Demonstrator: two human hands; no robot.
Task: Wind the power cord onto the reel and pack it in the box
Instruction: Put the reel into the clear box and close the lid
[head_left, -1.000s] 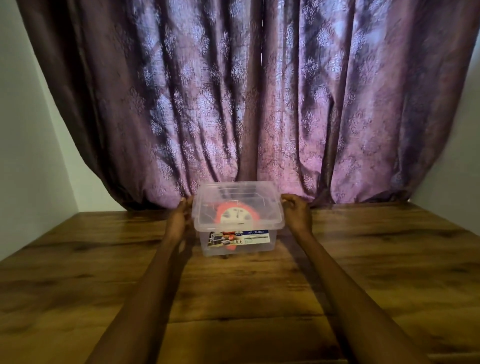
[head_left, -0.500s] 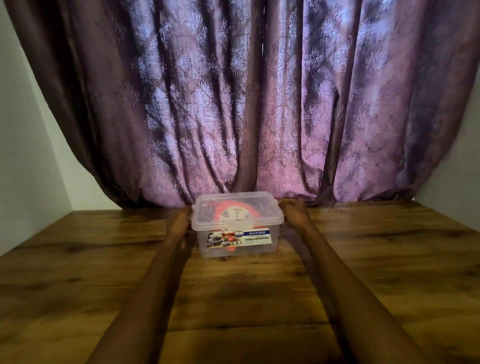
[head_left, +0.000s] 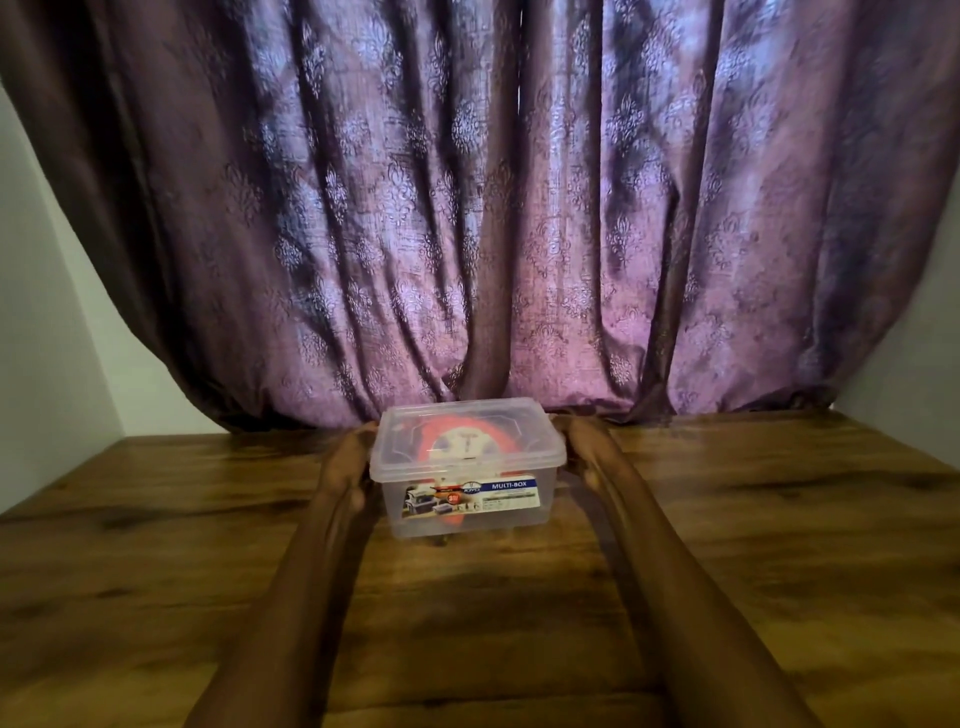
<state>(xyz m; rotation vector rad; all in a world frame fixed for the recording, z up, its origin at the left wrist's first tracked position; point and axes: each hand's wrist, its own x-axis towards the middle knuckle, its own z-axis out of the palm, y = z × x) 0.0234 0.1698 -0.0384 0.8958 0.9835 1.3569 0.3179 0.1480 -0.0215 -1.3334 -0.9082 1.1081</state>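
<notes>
Reel boxed, lid on, hands at both ends.

The orange reel (head_left: 470, 441) sits inside the clear box (head_left: 467, 493), centre frame on the table (head_left: 779, 519). Likely light, rigid, slick plastic; best held under the lid rim. Left hand (head_left: 345, 465) and right hand (head_left: 584, 452) flank it, their fingers hidden, grip unclear.

Your left hand (head_left: 347, 462) and right hand (head_left: 584, 452) flanked the clear box (head_left: 467, 512), lid (head_left: 462, 441) on, orange reel (head_left: 470, 441) inside (blurred through plastic), on the wooden table (head_left: 753, 545) near the far curtain (head_left: 467, 208).
</notes>
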